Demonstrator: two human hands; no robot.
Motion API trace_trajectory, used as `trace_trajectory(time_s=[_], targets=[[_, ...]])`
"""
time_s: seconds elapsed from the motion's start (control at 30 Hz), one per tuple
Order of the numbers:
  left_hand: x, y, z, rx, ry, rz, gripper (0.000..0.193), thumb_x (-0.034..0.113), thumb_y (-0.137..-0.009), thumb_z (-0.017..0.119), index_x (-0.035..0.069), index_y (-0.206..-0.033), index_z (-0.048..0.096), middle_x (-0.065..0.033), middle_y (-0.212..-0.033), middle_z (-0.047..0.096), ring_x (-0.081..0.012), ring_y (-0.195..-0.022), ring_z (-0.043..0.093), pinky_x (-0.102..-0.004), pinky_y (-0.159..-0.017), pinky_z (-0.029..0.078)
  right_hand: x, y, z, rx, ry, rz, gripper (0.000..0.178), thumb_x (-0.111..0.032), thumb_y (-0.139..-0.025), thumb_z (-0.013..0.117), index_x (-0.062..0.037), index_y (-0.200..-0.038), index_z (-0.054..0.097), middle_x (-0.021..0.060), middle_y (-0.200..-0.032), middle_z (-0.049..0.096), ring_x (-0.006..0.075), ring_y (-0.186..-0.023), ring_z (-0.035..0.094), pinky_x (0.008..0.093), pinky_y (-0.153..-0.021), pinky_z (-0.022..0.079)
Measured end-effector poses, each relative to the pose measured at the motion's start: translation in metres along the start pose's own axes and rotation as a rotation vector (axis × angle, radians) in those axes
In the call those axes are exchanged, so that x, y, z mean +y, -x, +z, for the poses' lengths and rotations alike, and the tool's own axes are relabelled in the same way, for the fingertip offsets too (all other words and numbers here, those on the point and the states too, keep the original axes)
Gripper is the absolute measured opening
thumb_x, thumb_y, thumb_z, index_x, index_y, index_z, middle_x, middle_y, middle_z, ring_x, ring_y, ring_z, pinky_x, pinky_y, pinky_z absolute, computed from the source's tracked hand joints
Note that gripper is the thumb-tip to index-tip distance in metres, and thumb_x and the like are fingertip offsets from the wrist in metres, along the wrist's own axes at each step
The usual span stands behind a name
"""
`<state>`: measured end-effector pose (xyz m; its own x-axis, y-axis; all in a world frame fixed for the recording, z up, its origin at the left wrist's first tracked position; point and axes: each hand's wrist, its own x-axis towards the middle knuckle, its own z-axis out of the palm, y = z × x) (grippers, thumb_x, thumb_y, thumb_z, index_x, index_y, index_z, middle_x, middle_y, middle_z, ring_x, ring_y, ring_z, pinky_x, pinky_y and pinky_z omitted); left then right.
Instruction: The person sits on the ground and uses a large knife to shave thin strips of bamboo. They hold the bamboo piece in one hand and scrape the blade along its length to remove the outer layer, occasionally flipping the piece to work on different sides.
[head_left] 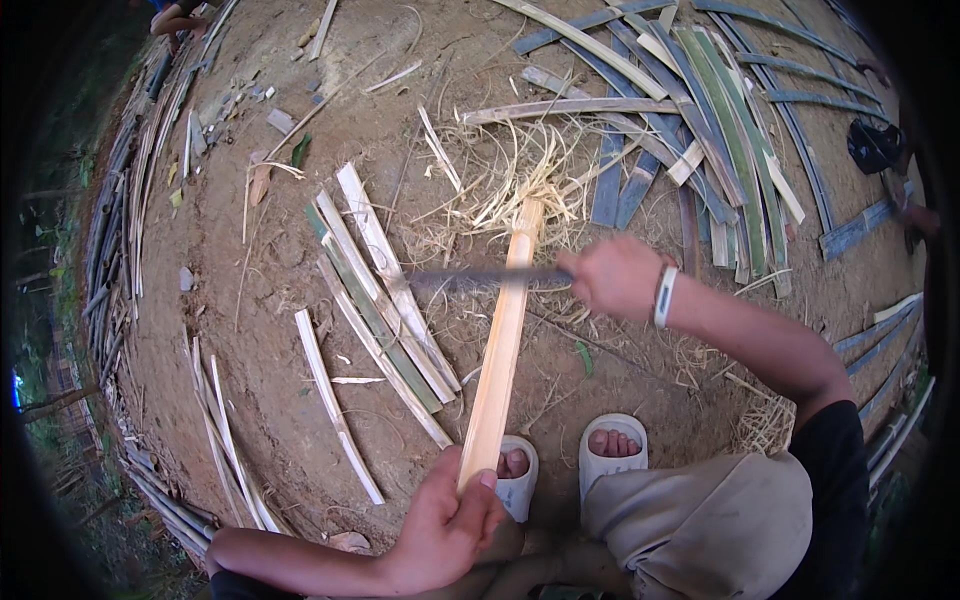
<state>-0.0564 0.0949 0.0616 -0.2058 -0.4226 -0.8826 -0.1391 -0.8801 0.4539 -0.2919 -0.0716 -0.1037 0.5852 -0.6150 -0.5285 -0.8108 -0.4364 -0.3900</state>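
Observation:
My left hand (452, 523) is closed round the near end of a pale split-bamboo strip (493, 372), thumb along its top. The strip slants away from me, its far end over a tangle of thin shavings (535, 185). In my right hand (618, 277), a long-bladed knife (480, 280) is gripped by its handle. Its blade, blurred by motion, lies crosswise over the strip and points left. A pale band (665, 296) circles my right wrist.
Several split-bamboo strips (370, 290) lie on the bare earth (240, 380) to the left. Green and grey strips (720, 150) are heaped at the far right. Dark poles (105, 260) line the left edge. My sandals (612, 455) are just below the work. Another person's limb (180, 22) shows far left.

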Motion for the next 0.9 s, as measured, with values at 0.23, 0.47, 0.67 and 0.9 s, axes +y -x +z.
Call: trace_trajectory(time_s=[0.23, 0.47, 0.67, 0.9], targets=[[0.006, -0.005, -0.001, -0.030, -0.008, -0.010, 0.021, 0.019, -0.106, 0.040, 0.008, -0.124, 0.043, -0.0038, -0.065, 0.045, -0.0087, -0.047, 0.039, -0.0231, -0.042, 0.035, 0.009, 0.005, -0.003, -0.030, 0.008, 0.066, 0.022, -0.017, -0.092, 0.049, -0.0050, -0.108, 0.059, 0.0158, -0.072, 0.065, 0.0335, -0.068, 0.068, 0.0475, -0.065, 0.055], [0.005, -0.005, 0.000, -0.001, -0.004, 0.002, 0.023, 0.019, -0.106, 0.041, 0.007, -0.126, 0.043, -0.0035, -0.064, 0.045, -0.0077, -0.045, 0.037, -0.0227, -0.040, 0.033, 0.029, 0.005, 0.010, 0.063, -0.006, 0.107, 0.023, -0.016, -0.091, 0.050, -0.0046, -0.109, 0.058, 0.0181, -0.072, 0.065, 0.0371, -0.070, 0.068, 0.0499, -0.068, 0.055], [0.006, -0.001, -0.003, 0.031, 0.018, -0.003, 0.024, 0.021, -0.106, 0.042, 0.008, -0.125, 0.045, -0.0026, -0.063, 0.043, -0.0071, -0.044, 0.035, -0.0224, -0.040, 0.032, 0.023, 0.003, -0.002, 0.130, -0.022, 0.189, 0.024, -0.013, -0.088, 0.051, 0.0017, -0.104, 0.061, 0.0236, -0.084, 0.069, 0.0399, -0.080, 0.069, 0.0499, -0.074, 0.055], [0.019, 0.014, -0.025, 0.063, 0.068, -0.079, 0.022, 0.024, -0.105, 0.045, 0.007, -0.119, 0.048, -0.0001, -0.060, 0.039, -0.0069, -0.043, 0.033, -0.0227, -0.038, 0.029, 0.049, 0.002, 0.022, 0.166, -0.083, 0.297, 0.026, -0.013, -0.086, 0.053, 0.0033, -0.103, 0.062, 0.0252, -0.087, 0.068, 0.0405, -0.084, 0.069, 0.0498, -0.077, 0.055]])
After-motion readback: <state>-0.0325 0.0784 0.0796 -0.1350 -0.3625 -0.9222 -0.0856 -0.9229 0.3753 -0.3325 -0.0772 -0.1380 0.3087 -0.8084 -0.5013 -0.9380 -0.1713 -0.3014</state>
